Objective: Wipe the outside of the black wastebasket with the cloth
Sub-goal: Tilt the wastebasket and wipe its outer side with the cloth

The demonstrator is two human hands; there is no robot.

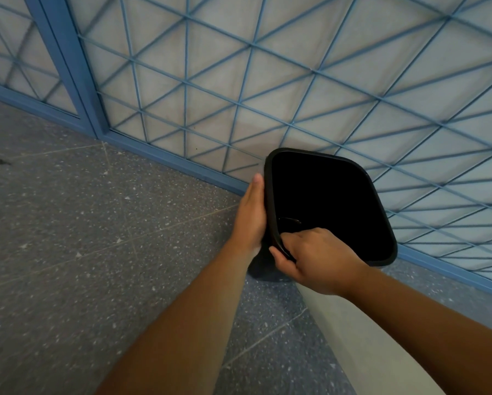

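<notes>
The floor [68, 238] is grey speckled stone and takes most of the left and lower view; it is free of things there, so this side gives good room for moving. Behind stands a blue grille [239, 81] of crossed bars before a pale panel, and its blue bottom rail runs along the floor. The wastebasket [330, 206] is at the foot of this grille, very near or touching it, with its open mouth turned toward the camera, so the far and right sides have little room. A pale surface [361, 337] lies below it on the right; I cannot tell what it is. The right hand [316, 258] grips the near rim, thumb outside and fingers curled over the edge inside. The left hand [251, 215] lies flat with straight fingers against the left outer wall; a dark shape shows under the palm and below the wrist, maybe the cloth, but I cannot tell this for sure. I judge that the wiping is on the left wall only; how much is already clean does not show, and the sides toward the grille probably need the wastebasket turned or pulled away.
</notes>
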